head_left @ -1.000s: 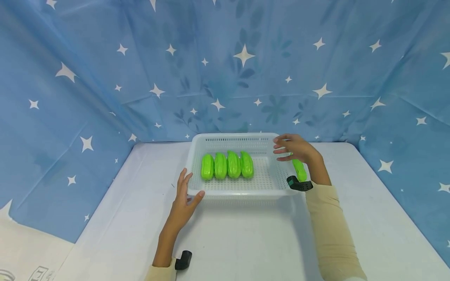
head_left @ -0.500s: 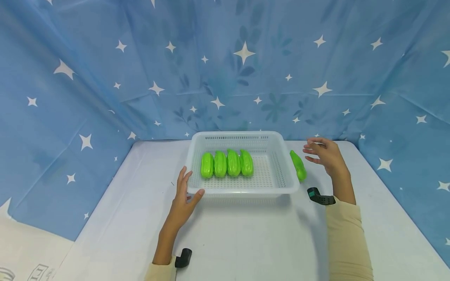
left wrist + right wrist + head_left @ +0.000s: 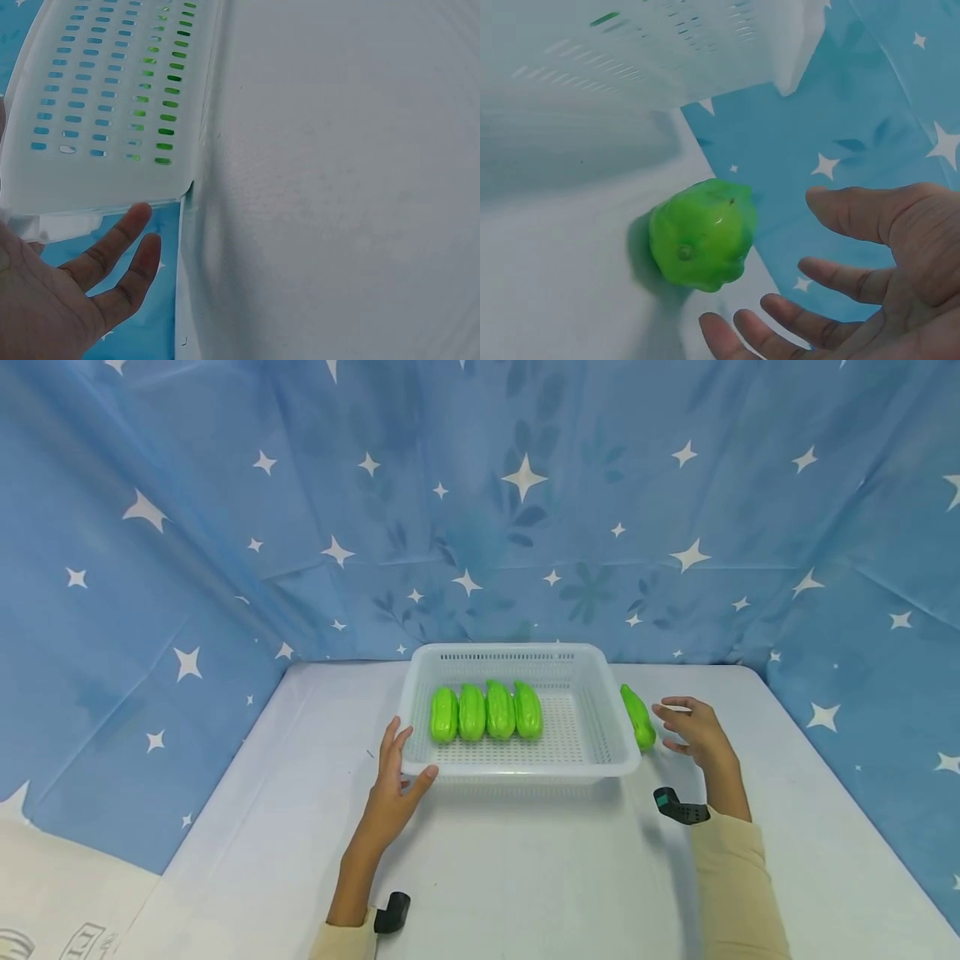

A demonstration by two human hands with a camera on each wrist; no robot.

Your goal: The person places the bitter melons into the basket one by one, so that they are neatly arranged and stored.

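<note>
A white plastic basket [image 3: 517,769] stands at the back middle of the table, with several bright green, ridged gourd-like vegetables [image 3: 500,710] side by side in its left half. At its front left corner rests my left hand [image 3: 387,797], thumb at the front rim and fingers spread along the left side. The left wrist view shows two fingers of that hand apart below the slotted basket wall [image 3: 105,180]. Another green gourd [image 3: 638,718] lies on the table just right of the basket. My right hand [image 3: 697,731] hovers beside it, fingers loosely bent and apart from the gourd [image 3: 703,236].
The white tabletop [image 3: 517,868] runs under everything. Behind it and at both sides hangs a blue cloth [image 3: 480,510] with white stars. A beige printed cloth [image 3: 60,893] shows at the lower left.
My right hand has moved from over the basket's right rim to the right, then down and forward of that spot, beside the loose gourd. My left hand stays at the basket corner.
</note>
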